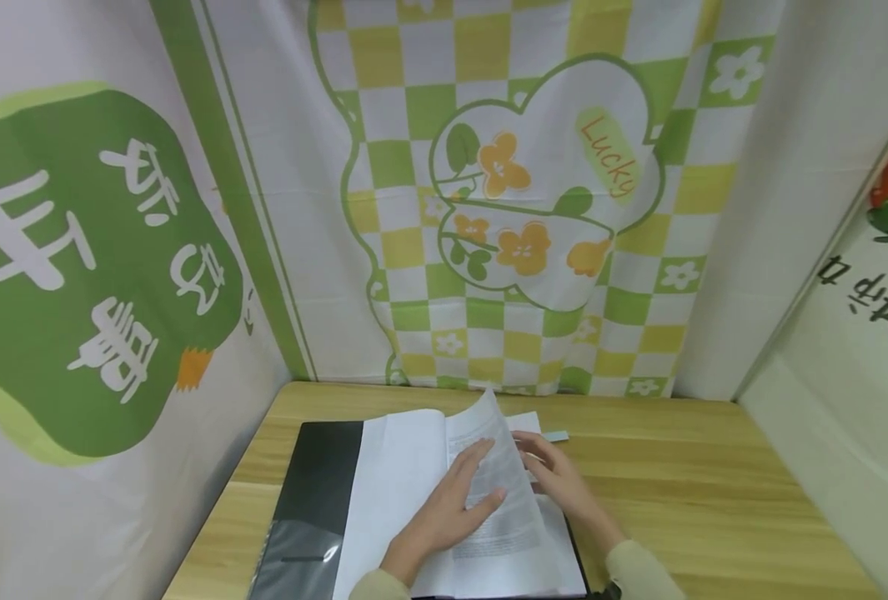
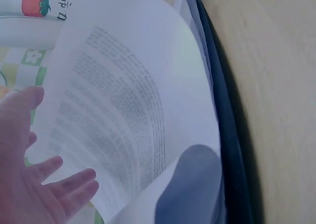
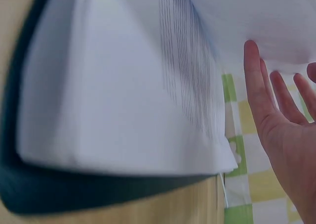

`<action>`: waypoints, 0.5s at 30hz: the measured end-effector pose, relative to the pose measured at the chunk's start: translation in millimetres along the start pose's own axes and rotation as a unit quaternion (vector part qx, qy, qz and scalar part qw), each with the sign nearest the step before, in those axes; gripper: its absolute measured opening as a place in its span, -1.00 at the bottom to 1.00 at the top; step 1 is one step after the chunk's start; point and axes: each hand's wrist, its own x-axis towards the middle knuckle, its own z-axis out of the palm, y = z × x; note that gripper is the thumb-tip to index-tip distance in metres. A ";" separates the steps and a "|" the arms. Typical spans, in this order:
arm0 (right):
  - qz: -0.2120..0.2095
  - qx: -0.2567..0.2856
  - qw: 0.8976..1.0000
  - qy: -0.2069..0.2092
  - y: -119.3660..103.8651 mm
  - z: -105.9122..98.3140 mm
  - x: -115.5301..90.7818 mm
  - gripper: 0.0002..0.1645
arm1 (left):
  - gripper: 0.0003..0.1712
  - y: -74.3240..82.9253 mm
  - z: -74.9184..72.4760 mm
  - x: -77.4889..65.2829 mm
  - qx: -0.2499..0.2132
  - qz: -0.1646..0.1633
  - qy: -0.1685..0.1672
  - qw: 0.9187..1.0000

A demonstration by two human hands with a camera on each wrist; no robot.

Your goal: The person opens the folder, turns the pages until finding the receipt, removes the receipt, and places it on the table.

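Left hand [image 1: 447, 510] and right hand [image 1: 561, 482], fingers loosely extended and gripping nothing, flank the raised page [image 1: 517, 533] of the folder [image 1: 322, 471] on the surface [image 1: 699, 492]; light, even guidance should prevent creasing.

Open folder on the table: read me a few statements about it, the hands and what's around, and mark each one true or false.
1. The folder lies open on the wooden table. True.
2. A raised page stands between the left hand and the right hand. True.
3. The left hand is curled into a fist. False: its fingers are extended.
4. The raised page is blank. False: it shows lines of print.
5. In the head view, nothing sticks out at the folder's upper right. False: a pale blue strip does.
6. The checkered cloth behind the table bears the word "Lucky". True.
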 end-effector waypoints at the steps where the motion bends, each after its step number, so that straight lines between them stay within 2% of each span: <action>1: -0.001 0.004 1.000 0.002 0.1 3.2 -1.4 -0.50 | -0.14 0.2 1.4 -0.4 -0.014 0.005 0.003 1.000; 6: -0.005 0.015 1.000 0.008 -5.5 16.0 -8.9 -0.48 | -0.18 0.8 4.4 -2.8 -0.094 0.012 0.008 0.995; 9: -0.026 0.024 0.999 0.008 -10.0 22.3 -13.3 -0.45 | -0.18 2.5 3.9 -4.4 -0.131 0.018 0.014 0.991; 15: -0.066 0.041 0.997 0.013 -13.4 34.7 -19.3 -0.43 | -0.18 6.9 1.2 -7.0 -0.165 0.028 0.031 0.985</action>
